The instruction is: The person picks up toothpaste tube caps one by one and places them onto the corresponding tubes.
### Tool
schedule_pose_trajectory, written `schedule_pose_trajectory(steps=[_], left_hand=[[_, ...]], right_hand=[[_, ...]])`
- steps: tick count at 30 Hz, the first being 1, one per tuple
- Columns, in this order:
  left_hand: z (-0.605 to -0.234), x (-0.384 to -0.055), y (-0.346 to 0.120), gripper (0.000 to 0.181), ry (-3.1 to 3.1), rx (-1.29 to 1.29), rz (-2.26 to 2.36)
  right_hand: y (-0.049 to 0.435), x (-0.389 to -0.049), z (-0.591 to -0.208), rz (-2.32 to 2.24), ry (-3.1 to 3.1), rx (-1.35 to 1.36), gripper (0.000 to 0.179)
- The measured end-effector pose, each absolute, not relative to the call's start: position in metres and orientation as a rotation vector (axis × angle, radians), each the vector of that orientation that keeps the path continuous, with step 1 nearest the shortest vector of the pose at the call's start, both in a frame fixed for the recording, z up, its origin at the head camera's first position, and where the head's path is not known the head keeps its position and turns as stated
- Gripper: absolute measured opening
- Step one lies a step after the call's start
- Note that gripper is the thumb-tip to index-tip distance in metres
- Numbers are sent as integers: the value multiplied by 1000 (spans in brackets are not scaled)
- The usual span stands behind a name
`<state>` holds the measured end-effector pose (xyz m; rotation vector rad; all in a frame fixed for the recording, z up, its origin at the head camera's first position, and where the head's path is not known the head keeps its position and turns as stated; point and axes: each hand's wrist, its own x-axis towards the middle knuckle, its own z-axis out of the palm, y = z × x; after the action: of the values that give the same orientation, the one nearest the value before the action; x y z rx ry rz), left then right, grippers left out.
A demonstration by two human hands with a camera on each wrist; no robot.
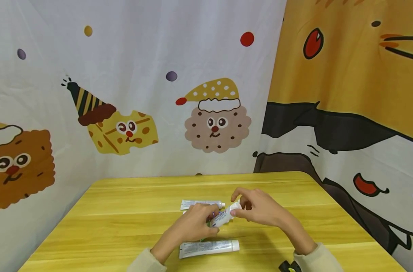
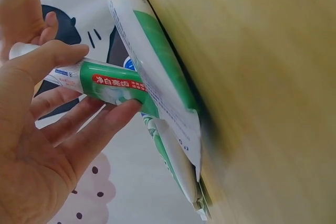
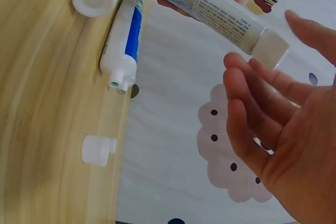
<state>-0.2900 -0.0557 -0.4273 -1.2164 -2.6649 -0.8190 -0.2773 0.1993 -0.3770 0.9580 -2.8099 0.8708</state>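
A toothpaste tube (image 2: 113, 80), green and white with a white cap (image 3: 270, 50), is tilted above the table, pinched by my left hand (image 1: 196, 223) between thumb and fingers. At its capped end is my right hand (image 1: 260, 207), thumb spread away and fingertips at or just beside the cap. In front of the left hand lies a capped white tube (image 1: 209, 248). Behind the hands a tube (image 1: 201, 204) lies with its nozzle bare. Another uncapped tube (image 3: 121, 45), with a blue stripe, shows in the right wrist view; part of this group is hidden by the left hand.
Loose white caps (image 3: 95, 149) sit on the wooden table (image 1: 124, 211) near the bare nozzles. A cloth (image 1: 152, 45) printed with cartoon figures hangs behind the table and along its right side. A dark band (image 1: 289, 266) shows by the right sleeve.
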Motion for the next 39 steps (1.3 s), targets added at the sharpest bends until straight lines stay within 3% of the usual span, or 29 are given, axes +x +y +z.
schedule_pose_trajectory(steps=[7, 13, 26, 33, 39], left_hand=[[-426, -290, -56, 20, -2664, -1216, -836], [-428, -289, -56, 21, -2657, -1218, -855], [-428, -291, -57, 20, -2668, -1213, -838], [-428, -290, -56, 21, -2668, -1220, -844], [-428, -290, -55, 22, -2693, -1203, -804]], right_hand=[[201, -278, -376, 892, -2756, 1019, 12], [201, -278, -375, 866, -2794, 904, 34], [203, -276, -370, 879, -2728, 1000, 13], [205, -278, -371, 853, -2765, 938, 27], [203, -277, -371, 828, -2769, 945, 22]])
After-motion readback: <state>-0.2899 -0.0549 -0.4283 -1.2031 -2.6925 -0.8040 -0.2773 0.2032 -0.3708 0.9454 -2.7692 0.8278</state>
